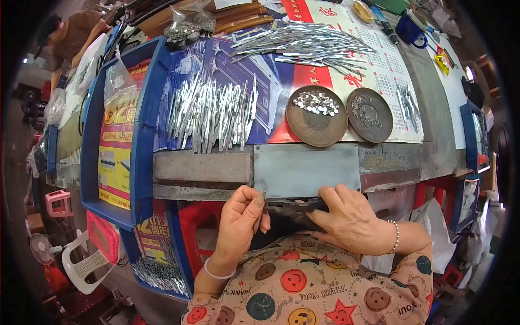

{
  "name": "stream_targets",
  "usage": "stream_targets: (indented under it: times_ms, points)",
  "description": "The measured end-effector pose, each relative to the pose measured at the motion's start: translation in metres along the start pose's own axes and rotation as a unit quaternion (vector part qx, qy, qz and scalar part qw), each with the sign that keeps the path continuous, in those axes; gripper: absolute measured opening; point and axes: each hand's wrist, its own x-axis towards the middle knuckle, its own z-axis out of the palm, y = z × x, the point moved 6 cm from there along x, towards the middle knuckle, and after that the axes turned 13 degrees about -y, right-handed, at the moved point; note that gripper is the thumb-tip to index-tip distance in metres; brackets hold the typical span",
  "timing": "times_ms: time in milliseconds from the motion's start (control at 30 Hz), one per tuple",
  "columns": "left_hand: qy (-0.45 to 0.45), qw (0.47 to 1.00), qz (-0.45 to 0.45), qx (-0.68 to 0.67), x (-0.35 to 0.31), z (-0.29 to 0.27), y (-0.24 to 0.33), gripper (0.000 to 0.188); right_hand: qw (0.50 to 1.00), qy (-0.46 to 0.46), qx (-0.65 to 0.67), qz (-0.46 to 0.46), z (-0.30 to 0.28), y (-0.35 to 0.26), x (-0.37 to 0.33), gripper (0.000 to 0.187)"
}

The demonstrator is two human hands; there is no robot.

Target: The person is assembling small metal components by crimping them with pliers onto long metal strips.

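Observation:
My left hand (242,219) is closed in a pinch at the bench's front edge, with a slim metal strip (264,194) between thumb and forefinger. To its right, my right hand (346,219) is curled over the same edge with its thumb bent inward; what its fingers hold, if anything, is hidden. A dark, ragged-edged piece (295,207) lies between the hands, its kind unclear. Just beyond them is a flat grey metal plate (307,168). Behind that stand a round brown dish (316,130) with small shiny discs and a second dish (371,134) with tiny metal pins.
A pile of slim metal strips (214,114) lies left of the dishes, another heap (303,43) farther back. A blue tray (142,157) stands at the left, above a lower blue bin (185,265) of metal parts. A blue mug (411,28) sits far right.

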Motion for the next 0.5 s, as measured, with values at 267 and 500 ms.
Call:
stream_targets:
  times_ms: [267, 500]
  points:
    - [-0.001, 1.0, 0.006, 0.024, -0.001, -0.002, 0.0, 0.013, 1.0, -0.001, -0.025, -0.001, 0.002, -0.003, 0.001, 0.039]
    - [0.005, 0.997, 0.032, 0.064, 0.0, -0.003, 0.004, 0.013, 0.97, -0.15, 0.189, -0.024, 0.002, 0.002, 0.011, 0.037]
